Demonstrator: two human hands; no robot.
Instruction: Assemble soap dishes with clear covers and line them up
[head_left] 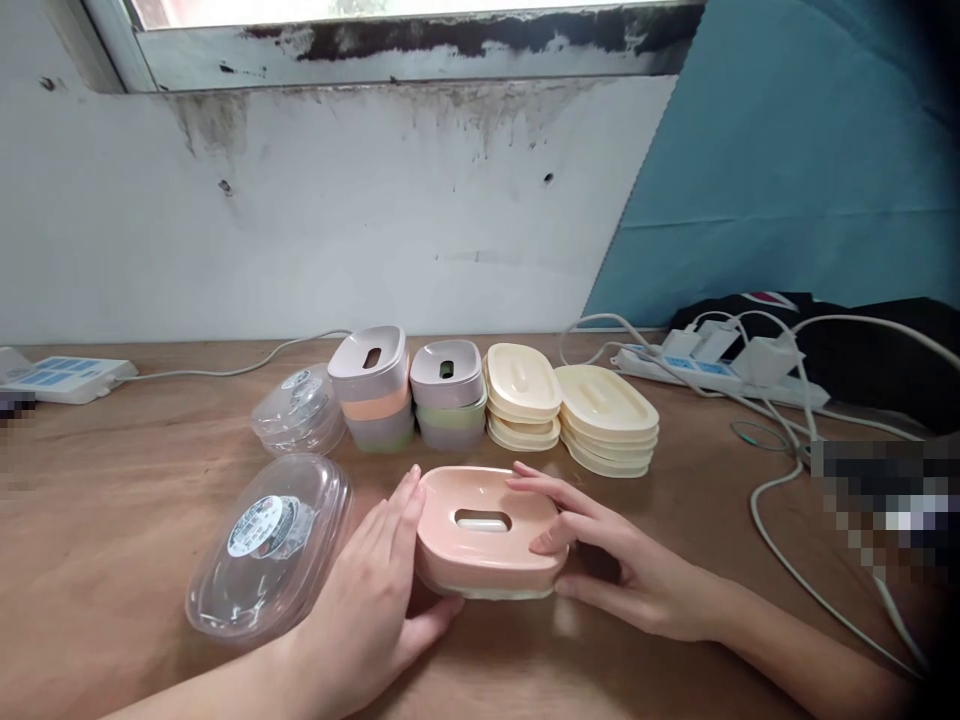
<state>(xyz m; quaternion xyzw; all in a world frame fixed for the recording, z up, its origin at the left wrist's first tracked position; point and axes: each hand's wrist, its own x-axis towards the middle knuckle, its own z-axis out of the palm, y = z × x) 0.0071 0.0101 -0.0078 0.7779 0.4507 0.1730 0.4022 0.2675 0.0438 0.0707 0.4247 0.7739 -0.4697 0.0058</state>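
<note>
A pink soap dish (480, 535) with an oval slot lies upside down on a cream base, in the middle of the wooden table (120, 480). My left hand (375, 600) presses against its left side. My right hand (600, 555) grips its right side, fingertips on top and thumb at the edge. Behind it stand two stacks of pastel dishes (371, 385) (448, 392) and two stacks of cream lids (523, 395) (609, 418). A clear plastic lid (270, 545) with a round sticker lies just left of my left hand.
Another clear lid stack (300, 408) sits further back on the left. A white power strip (705, 370) with plugs and trailing cables (780, 540) occupies the right side. A second white power strip (64, 378) lies at the far left. A stained white wall (337, 220) closes the back.
</note>
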